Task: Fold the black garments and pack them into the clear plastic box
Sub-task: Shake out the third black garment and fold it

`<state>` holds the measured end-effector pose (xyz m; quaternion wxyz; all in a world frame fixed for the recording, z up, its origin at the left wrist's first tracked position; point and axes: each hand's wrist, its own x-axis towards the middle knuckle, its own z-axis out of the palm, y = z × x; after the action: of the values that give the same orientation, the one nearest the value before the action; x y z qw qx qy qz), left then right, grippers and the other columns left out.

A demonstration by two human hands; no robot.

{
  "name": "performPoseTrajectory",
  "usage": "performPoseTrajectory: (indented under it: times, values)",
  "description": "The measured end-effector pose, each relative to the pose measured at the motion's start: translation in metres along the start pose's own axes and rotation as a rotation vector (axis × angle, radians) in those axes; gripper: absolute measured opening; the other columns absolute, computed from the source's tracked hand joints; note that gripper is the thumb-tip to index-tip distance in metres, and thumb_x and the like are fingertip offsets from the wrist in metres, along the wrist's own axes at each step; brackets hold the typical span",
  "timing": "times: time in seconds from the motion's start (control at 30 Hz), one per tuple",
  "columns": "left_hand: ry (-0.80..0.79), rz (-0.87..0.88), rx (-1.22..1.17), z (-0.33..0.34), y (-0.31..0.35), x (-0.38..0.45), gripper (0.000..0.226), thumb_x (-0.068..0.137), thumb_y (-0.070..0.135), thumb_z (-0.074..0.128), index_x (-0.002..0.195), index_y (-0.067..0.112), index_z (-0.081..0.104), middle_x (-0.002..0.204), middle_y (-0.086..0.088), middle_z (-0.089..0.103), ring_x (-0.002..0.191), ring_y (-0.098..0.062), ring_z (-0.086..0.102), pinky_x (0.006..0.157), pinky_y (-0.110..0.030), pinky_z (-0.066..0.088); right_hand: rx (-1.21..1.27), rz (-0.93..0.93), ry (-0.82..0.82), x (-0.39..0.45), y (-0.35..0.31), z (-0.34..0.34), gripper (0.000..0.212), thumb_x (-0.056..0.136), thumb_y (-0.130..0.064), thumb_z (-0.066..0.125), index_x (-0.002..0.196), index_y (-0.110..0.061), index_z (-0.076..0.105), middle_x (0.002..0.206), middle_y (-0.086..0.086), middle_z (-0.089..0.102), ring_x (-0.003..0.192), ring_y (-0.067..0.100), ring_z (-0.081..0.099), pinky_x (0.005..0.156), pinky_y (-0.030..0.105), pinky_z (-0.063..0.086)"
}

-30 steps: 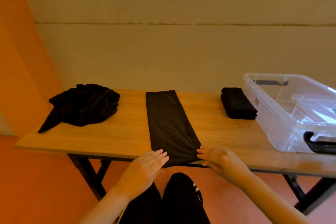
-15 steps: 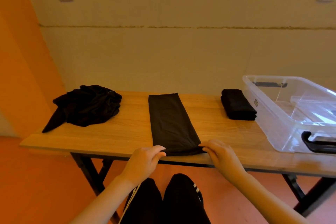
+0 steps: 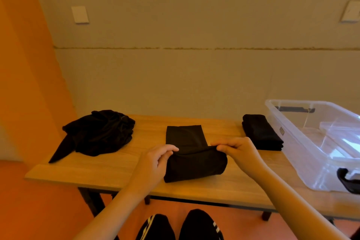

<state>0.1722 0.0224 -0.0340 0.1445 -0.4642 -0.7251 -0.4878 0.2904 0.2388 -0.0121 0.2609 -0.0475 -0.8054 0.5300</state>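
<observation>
Both hands pinch the near end of the black garment (image 3: 191, 154) at frame centre — left hand (image 3: 155, 163) and right hand (image 3: 238, 152) grip its raised fold above the wooden table (image 3: 120, 169). Folded stack (image 3: 261, 132) sits beside the clear plastic box (image 3: 315, 142) at right — crumpled pile (image 3: 97, 132) at left.

Both the left hand (image 3: 155, 163) and right hand (image 3: 238, 154) have lifted the black garment's (image 3: 194, 163) near end and folded it away.
</observation>
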Motion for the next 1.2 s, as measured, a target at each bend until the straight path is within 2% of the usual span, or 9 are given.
performPoseTrajectory:
  times: [0.07,0.17,0.33,0.53,0.63,0.8,0.97,1.07,1.2]
  values:
    - [-0.034,-0.130,-0.041,0.002,-0.009,0.020,0.025,0.094,0.003,0.050,0.097,0.025,0.062,0.089,0.023,0.058,0.078,0.021,0.054,0.068,0.001,0.039,-0.019,0.057,-0.037,0.019,-0.001,0.000,0.034,0.085,0.002,0.059,0.080,-0.031,0.067,0.073,-0.029,0.068,0.082,-0.011,0.062,0.069,0.007,0.048]
    - [-0.054,-0.232,-0.084,0.007,-0.028,0.049,0.031,0.094,0.005,0.049,0.093,0.034,0.059,0.097,0.023,0.058,0.094,0.022,0.050,0.077,0.000,0.040,-0.064,0.128,-0.145,0.051,0.002,-0.003,0.031,0.084,0.000,0.061,0.082,-0.031,0.068,0.072,-0.027,0.068,0.081,-0.012,0.062,0.069,0.008,0.049]
    - [-0.163,-0.324,-0.096,0.010,-0.063,0.081,0.033,0.092,0.009,0.053,0.091,0.041,0.058,0.085,0.042,0.060,0.095,0.027,0.048,0.081,0.001,0.040,-0.228,0.203,-0.334,0.101,0.021,-0.011,0.032,0.081,-0.007,0.067,0.084,-0.039,0.067,0.077,-0.027,0.067,0.086,-0.011,0.061,0.078,0.008,0.047]
    - [-0.265,-0.401,-0.037,0.027,-0.112,0.131,0.021,0.094,0.015,0.053,0.108,0.029,0.060,0.104,0.020,0.056,0.098,0.007,0.052,0.082,-0.006,0.043,-0.250,0.222,-0.265,0.161,0.054,-0.006,0.024,0.087,-0.008,0.061,0.087,-0.032,0.066,0.088,-0.016,0.067,0.079,-0.006,0.064,0.069,0.012,0.050]
    - [-0.230,-0.538,-0.116,0.052,-0.141,0.156,0.022,0.094,0.015,0.053,0.114,0.025,0.056,0.097,0.010,0.060,0.102,-0.009,0.057,0.077,-0.013,0.046,-0.321,0.243,-0.227,0.191,0.082,0.003,0.015,0.091,-0.014,0.057,0.093,-0.028,0.061,0.086,-0.012,0.064,0.080,-0.001,0.063,0.070,0.014,0.049]
    - [-0.277,-0.790,-0.118,0.091,-0.195,0.170,0.030,0.092,0.017,0.057,0.122,0.017,0.052,0.097,-0.003,0.066,0.095,-0.017,0.061,0.066,-0.019,0.044,-0.352,0.360,-0.185,0.218,0.138,0.022,0.014,0.095,-0.015,0.050,0.096,-0.022,0.062,0.092,-0.009,0.060,0.094,0.010,0.058,0.071,0.011,0.042]
    - [-0.173,-0.722,-0.020,0.104,-0.206,0.160,0.026,0.090,0.019,0.060,0.114,0.026,0.054,0.089,0.006,0.063,0.081,-0.006,0.058,0.065,-0.014,0.043,-0.334,0.410,-0.099,0.212,0.167,0.029,0.018,0.090,-0.023,0.059,0.106,-0.027,0.062,0.101,-0.015,0.058,0.099,0.005,0.054,0.083,0.017,0.043]
    - [-0.175,-0.671,0.000,0.105,-0.205,0.160,0.027,0.087,0.018,0.063,0.108,0.032,0.053,0.091,0.014,0.057,0.083,-0.001,0.054,0.065,-0.011,0.041,-0.366,0.427,-0.146,0.216,0.168,0.026,0.012,0.086,-0.022,0.064,0.091,-0.032,0.059,0.088,-0.018,0.055,0.088,0.005,0.054,0.072,0.016,0.040]
    - [-0.125,-0.651,-0.017,0.106,-0.207,0.165,0.022,0.089,0.014,0.060,0.104,0.029,0.055,0.088,0.017,0.055,0.082,0.001,0.053,0.070,-0.013,0.043,-0.406,0.367,-0.112,0.226,0.163,0.029,0.008,0.086,-0.022,0.064,0.088,-0.028,0.060,0.084,-0.015,0.058,0.077,-0.003,0.052,0.061,0.012,0.037]
